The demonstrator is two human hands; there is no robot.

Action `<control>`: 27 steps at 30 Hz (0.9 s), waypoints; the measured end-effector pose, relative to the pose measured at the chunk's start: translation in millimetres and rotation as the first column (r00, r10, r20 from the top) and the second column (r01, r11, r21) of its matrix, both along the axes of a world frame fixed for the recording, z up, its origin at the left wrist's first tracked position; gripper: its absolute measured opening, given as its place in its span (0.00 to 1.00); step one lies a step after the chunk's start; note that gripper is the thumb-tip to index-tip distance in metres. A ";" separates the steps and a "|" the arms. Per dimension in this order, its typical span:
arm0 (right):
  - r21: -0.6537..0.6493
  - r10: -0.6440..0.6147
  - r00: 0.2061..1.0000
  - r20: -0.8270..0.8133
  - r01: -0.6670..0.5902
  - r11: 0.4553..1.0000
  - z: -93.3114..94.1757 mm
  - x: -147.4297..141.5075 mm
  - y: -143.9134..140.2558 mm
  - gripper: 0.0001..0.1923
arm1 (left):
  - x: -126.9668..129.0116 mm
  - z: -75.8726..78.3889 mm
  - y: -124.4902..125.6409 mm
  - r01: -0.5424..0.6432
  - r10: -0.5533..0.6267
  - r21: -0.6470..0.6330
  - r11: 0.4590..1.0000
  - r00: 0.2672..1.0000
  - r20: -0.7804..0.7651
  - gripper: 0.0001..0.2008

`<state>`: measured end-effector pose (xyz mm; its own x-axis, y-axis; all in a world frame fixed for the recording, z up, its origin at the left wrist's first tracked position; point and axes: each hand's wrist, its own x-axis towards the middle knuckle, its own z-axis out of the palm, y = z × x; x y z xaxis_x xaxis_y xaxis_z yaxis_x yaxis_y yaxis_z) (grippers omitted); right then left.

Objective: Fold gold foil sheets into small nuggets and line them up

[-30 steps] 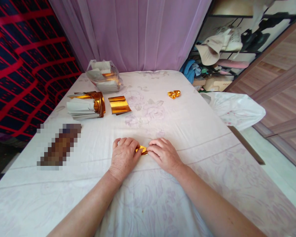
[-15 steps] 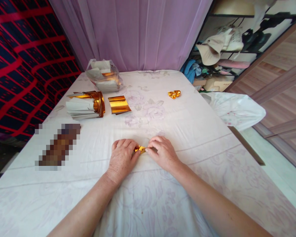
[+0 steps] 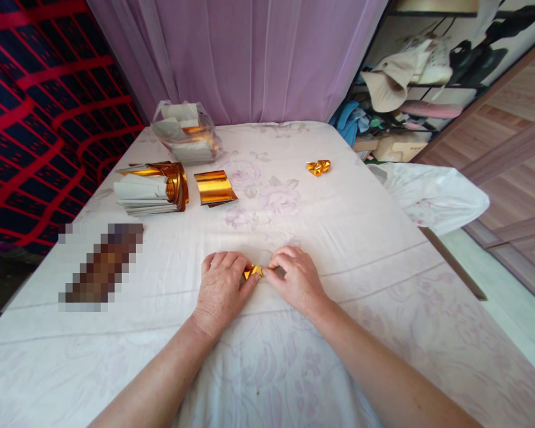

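Observation:
Low over the cloth, a small folded piece of gold foil paper (image 3: 253, 272) lies between my two hands. My left hand (image 3: 223, 285) is closed on its left part, thumb in front and fingers behind, which hides much of it. With thumb and forefinger, my right hand (image 3: 296, 276) pinches its right end. Farther back, a short stack of gold foil sheets (image 3: 214, 188) rests flat, beside a thick curled bundle of gold and white sheets (image 3: 151, 190). A folded gold foil piece (image 3: 318, 167) sits at the back right.
Behind the bundle stands a clear plastic bag (image 3: 187, 134) of sheets. A blurred-out item (image 3: 102, 264) lies at the left on the floral tablecloth (image 3: 267, 368). Beyond the right edge are a white plastic bag (image 3: 446, 196) and shelves with a beige cap (image 3: 387, 83).
The camera view has shifted slightly. Both hands stay almost in place, and a little more of the gold foil piece shows between them.

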<state>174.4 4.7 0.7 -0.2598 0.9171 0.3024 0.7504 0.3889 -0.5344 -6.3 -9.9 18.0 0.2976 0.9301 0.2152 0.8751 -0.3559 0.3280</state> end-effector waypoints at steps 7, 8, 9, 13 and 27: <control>-0.005 -0.005 1.000 -0.006 0.005 1.000 -2.2 -0.3 -1.6 0.05 | 0.4 0.7 -0.2 -0.009 0.009 -0.016 1.000 1.000 -0.002 0.07; -0.005 -0.011 1.000 -0.010 0.011 1.000 -2.4 -0.7 -1.8 0.06 | 0.6 0.9 -0.3 -0.010 0.010 -0.018 1.000 1.000 0.000 0.06; -0.005 -0.016 1.000 -0.012 0.016 1.000 -2.6 -1.1 -1.9 0.06 | 0.8 1.0 -0.2 -0.012 0.013 -0.020 1.000 1.000 0.002 0.06; 0.000 -0.029 1.000 0.000 0.029 1.000 -2.5 -2.6 -2.6 0.06 | 1.6 1.3 0.3 -0.024 0.024 -0.029 0.999 1.000 0.012 0.07; -0.006 -0.068 0.997 0.046 0.068 0.998 -2.6 -5.4 -5.5 0.04 | 2.6 1.5 0.1 -0.032 0.033 -0.041 0.999 0.999 0.006 0.07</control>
<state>169.0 -0.8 -1.9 -0.2101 0.9354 0.2843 0.7986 0.3320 -0.5021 -3.7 -9.8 19.4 0.2658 0.9473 0.1787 0.8836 -0.3135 0.3478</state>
